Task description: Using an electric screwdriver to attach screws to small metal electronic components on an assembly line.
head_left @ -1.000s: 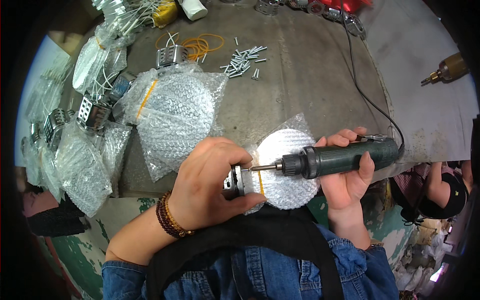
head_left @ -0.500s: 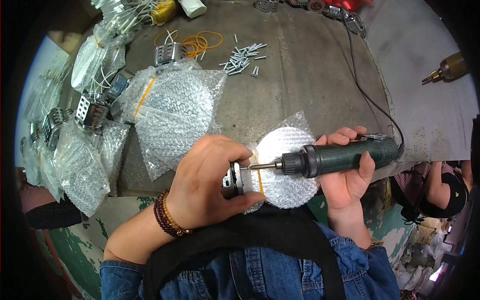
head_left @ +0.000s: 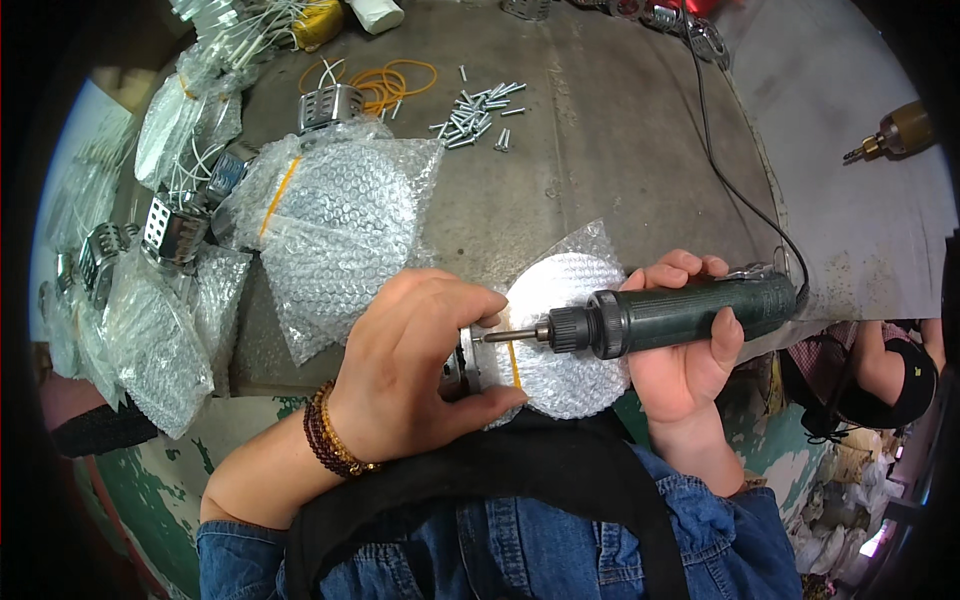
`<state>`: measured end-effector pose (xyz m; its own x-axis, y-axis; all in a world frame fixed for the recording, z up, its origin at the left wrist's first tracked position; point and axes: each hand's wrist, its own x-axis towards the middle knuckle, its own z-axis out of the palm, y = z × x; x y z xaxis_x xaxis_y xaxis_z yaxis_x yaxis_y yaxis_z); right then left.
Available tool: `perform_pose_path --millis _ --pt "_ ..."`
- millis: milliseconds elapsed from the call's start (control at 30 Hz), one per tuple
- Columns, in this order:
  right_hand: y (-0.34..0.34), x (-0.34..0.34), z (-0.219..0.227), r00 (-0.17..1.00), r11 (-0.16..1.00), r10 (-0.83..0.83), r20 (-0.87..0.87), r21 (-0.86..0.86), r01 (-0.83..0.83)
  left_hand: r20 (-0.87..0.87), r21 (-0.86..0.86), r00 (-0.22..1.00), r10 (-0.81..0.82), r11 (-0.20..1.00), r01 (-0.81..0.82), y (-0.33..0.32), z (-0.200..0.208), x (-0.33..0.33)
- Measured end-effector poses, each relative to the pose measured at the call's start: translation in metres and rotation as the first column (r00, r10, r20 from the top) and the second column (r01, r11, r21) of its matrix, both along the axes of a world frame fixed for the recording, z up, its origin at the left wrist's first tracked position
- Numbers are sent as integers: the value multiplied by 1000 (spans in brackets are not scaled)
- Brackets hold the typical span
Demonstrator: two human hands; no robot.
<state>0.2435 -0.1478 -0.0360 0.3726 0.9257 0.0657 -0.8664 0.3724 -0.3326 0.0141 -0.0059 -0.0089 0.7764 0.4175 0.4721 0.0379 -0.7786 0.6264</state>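
My left hand [head_left: 395, 355] is closed around a small metal housing [head_left: 455, 372], mostly hidden behind my fingers. Joined to or pressed against it is a round, bubble-wrapped piece [head_left: 572, 390] with a yellow band, just right of my fingertips. My right hand [head_left: 675, 385] wraps around a dark green electric screwdriver [head_left: 700, 312], held level. Its bit [head_left: 515, 335] points left, with the tip at the housing's face between my left thumb and forefinger. Whether a screw head sits under the tip is too small to tell.
Loose screws [head_left: 478, 115] lie on the grey table beside orange rubber bands [head_left: 400, 85]. Bubble-wrapped pieces with slotted metal housings [head_left: 175, 228] crowd the left. The screwdriver's cable [head_left: 712, 140] runs up the right side. Another power screwdriver [head_left: 895, 135] is at far right, and a person sits beyond.
The screwdriver has moved slightly left, its bit tip now closer in at the housing. The screw visible at the tip before no longer stands out. Both hands keep their grips.
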Motion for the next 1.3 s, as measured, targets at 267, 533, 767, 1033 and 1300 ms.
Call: perform_pose_path --millis 267,533,767,1033,1300 --pt "1 -4 1 1000 1000 0 -15 -7 0 32 -8 999 7 1000 -7 -2 3 1" --pt "5 -3 -2 1000 1000 -14 -21 11 14 26 20 999 27 999 -28 -2 4 3" --pt "6 14 31 983 1000 4 182 -16 -1 48 0 999 -15 1000 15 -3 14 -11" --pt "-8 148 69 -537 644 553 636 82 760 232 -72 971 -63 994 82 -7 77 -126" --pt "34 33 89 -771 984 167 614 -54 170 393 -236 919 31 969 68 -30 83 -152"
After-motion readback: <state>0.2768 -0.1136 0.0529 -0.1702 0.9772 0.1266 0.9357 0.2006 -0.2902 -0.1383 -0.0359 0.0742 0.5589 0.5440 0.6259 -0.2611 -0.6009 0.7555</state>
